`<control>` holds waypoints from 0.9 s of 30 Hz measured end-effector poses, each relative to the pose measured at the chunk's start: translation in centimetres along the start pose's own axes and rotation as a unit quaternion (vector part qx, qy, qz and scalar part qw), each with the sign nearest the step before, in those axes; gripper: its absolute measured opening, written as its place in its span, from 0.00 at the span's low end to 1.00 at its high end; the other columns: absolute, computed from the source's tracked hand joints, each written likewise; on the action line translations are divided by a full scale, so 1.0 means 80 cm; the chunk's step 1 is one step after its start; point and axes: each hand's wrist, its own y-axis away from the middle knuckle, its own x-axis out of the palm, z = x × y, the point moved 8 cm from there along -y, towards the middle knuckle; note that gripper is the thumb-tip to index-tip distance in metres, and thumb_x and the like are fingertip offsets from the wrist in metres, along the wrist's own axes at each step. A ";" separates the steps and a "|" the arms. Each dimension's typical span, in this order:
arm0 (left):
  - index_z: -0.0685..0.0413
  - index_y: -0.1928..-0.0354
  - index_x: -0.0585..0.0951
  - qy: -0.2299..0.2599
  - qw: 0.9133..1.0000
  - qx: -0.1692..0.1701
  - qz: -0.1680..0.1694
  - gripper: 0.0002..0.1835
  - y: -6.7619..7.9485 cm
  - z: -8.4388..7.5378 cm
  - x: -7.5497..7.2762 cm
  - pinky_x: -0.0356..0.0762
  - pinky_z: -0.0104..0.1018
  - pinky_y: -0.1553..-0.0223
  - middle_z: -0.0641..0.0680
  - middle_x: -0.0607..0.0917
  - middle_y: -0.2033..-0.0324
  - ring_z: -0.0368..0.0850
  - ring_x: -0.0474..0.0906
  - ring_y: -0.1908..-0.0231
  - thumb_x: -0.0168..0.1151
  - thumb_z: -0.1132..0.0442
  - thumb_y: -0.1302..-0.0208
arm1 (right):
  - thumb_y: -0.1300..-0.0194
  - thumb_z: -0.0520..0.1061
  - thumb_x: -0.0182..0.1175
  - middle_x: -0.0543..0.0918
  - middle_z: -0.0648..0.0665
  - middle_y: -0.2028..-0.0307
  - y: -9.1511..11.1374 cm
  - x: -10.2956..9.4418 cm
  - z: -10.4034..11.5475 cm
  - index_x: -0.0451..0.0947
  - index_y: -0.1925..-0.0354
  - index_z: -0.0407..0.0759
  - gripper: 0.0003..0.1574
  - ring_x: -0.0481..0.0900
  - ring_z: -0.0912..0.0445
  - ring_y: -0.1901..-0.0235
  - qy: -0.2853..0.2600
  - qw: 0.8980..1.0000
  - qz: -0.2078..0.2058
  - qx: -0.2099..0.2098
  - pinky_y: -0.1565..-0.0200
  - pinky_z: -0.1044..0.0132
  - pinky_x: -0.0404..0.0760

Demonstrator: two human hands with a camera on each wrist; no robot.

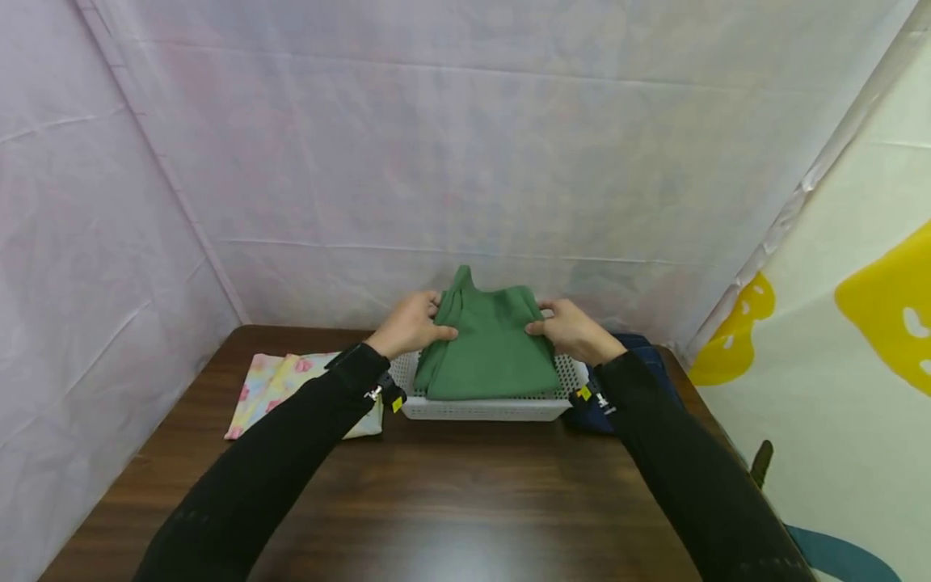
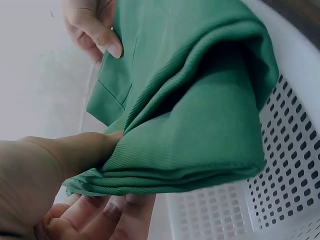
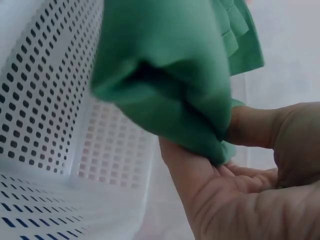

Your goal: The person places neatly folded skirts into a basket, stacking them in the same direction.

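Observation:
A folded green garment is held over a white perforated basket. My left hand pinches its left side, thumb on top and fingers beneath, as the left wrist view shows on the layered green cloth. On the opposite side, my right hand grips the garment's edge between thumb and fingers. In the right wrist view, the cloth hangs in a soft fold beside the basket wall. The part of the basket's inside under the garment is hidden in the head view.
A folded pastel floral cloth lies left of the basket on the brown wooden table. Dark blue folded fabric lies to the right, partly behind my right forearm. A pale fabric wall rises behind the table.

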 end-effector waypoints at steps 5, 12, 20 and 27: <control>0.64 0.34 0.80 -0.027 1.000 -0.008 -0.003 0.24 -0.016 0.005 -0.001 0.87 0.55 0.32 0.69 0.87 0.31 0.64 0.86 0.33 0.79 0.59 0.21 | 0.06 0.37 0.56 0.64 0.27 0.12 -0.014 -0.002 0.001 0.44 0.03 0.44 0.49 0.79 0.30 0.22 -0.009 1.000 0.002 0.011 0.33 0.40 0.91; 0.51 0.64 0.69 -0.056 0.998 -0.015 0.001 0.24 -0.033 0.017 0.005 0.73 0.42 0.55 0.52 0.73 0.66 0.48 0.72 0.63 0.81 0.63 0.23 | 0.09 0.34 0.58 0.71 0.22 0.19 -0.027 0.004 0.001 0.53 0.08 0.40 0.43 0.86 0.30 0.33 0.055 0.998 -0.005 0.016 0.51 0.45 0.91; 0.45 0.68 0.54 -0.081 0.994 -0.054 0.053 0.36 -0.040 0.030 0.023 0.69 0.37 0.66 0.46 0.54 0.71 0.43 0.64 0.72 0.79 0.66 0.22 | 0.11 0.33 0.61 0.80 0.28 0.39 -0.035 0.015 -0.005 0.56 0.09 0.36 0.43 0.73 0.52 0.67 0.141 0.990 -0.012 0.030 0.55 0.44 0.91; 0.70 0.39 0.82 -0.125 0.989 -0.053 0.063 0.20 -0.053 0.045 0.031 0.94 0.42 0.59 0.70 0.88 0.42 0.57 0.92 0.55 0.78 0.64 0.22 | 0.12 0.33 0.62 0.82 0.27 0.39 -0.041 0.020 -0.007 0.59 0.10 0.35 0.42 0.71 0.55 0.71 0.153 0.988 -0.009 0.029 0.46 0.38 0.93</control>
